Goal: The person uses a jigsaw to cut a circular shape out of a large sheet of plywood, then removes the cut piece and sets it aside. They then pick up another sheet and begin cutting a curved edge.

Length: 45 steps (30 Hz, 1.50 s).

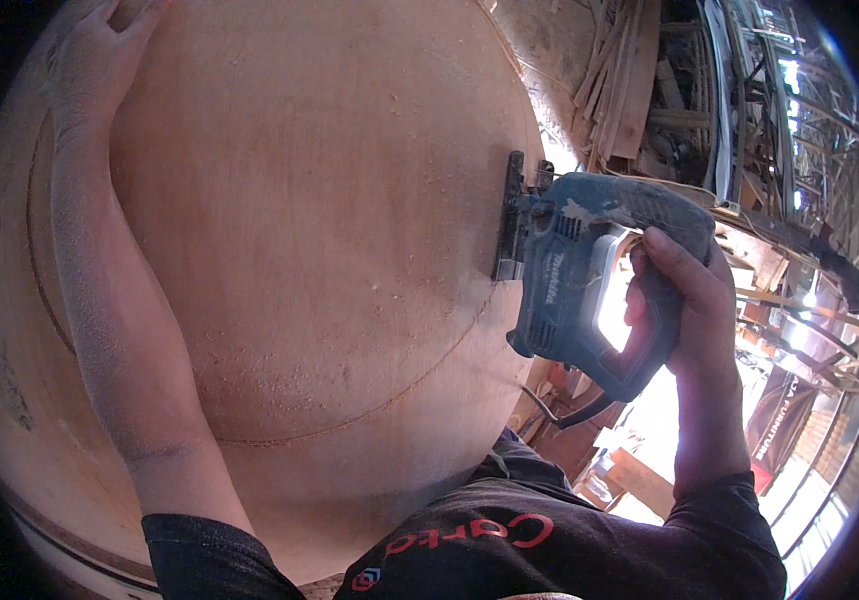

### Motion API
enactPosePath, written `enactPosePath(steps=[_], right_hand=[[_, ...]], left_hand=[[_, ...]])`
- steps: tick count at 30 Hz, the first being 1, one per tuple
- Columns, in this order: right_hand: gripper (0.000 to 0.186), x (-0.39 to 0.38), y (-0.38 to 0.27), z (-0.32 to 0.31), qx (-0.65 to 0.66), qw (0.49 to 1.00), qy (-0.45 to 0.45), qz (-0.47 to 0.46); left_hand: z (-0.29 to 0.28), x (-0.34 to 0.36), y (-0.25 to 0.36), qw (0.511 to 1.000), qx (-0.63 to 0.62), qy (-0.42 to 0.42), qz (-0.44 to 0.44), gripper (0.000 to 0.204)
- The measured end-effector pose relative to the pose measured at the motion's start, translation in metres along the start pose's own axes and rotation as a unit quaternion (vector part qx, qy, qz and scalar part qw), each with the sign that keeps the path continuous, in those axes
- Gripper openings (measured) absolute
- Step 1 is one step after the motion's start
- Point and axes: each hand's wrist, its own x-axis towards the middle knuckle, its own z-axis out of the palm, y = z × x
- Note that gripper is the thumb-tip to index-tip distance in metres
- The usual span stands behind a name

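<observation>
My right hand [690,290] is wrapped round the handle of a blue-green jigsaw [575,280], its thumb near the top of the grip. The saw's dark metal base [510,215] rests at the right side of a large pale wooden board [310,200]. Sawdust partly veils the cut at the base; the blade cannot be made out. A curved, dusty line [350,422] runs from the saw round the board's near side and on to the left. My left arm reaches across the board, and my left hand [105,45] lies on its far left part, thumb apart, fingertips cut off by the view.
Fine sawdust [295,385] is scattered over the board. A dark power cord [570,415] hangs from the saw near my body. Stacked wooden strips [620,80] and piled timber stand beyond the board at the right. A dark printed banner [785,420] hangs behind my right arm.
</observation>
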Motion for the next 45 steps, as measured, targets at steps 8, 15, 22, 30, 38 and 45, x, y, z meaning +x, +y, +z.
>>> enactPosePath(steps=[8,15,22,30,38,45], right_hand=[[0.019,0.005,0.003,-0.001,-0.003,1.0,-0.007,-0.013],[0.041,0.009,0.002,-0.002,-0.02,1.0,-0.01,-0.009],[0.036,0.012,0.003,-0.004,-0.007,0.999,-0.024,-0.027],[0.037,0.013,0.011,-0.005,-0.016,0.998,-0.038,-0.041],[0.053,0.013,0.017,-0.006,-0.018,0.997,-0.052,-0.057],[0.039,0.01,0.015,-0.004,-0.03,0.998,-0.028,-0.052]], left_hand=[[0.003,-0.005,-0.004,0.999,0.023,0.024,0.01,0.051],[-0.001,-0.006,-0.005,0.998,0.056,0.02,0.014,0.05],[-0.001,-0.009,-0.007,0.997,0.058,0.05,0.0,0.049],[-0.003,-0.021,-0.006,1.0,0.014,0.019,-0.012,0.05],[-0.001,-0.033,-0.009,0.999,0.019,0.048,0.009,0.049],[-0.008,-0.039,-0.005,0.997,0.044,0.056,0.019,0.051]])
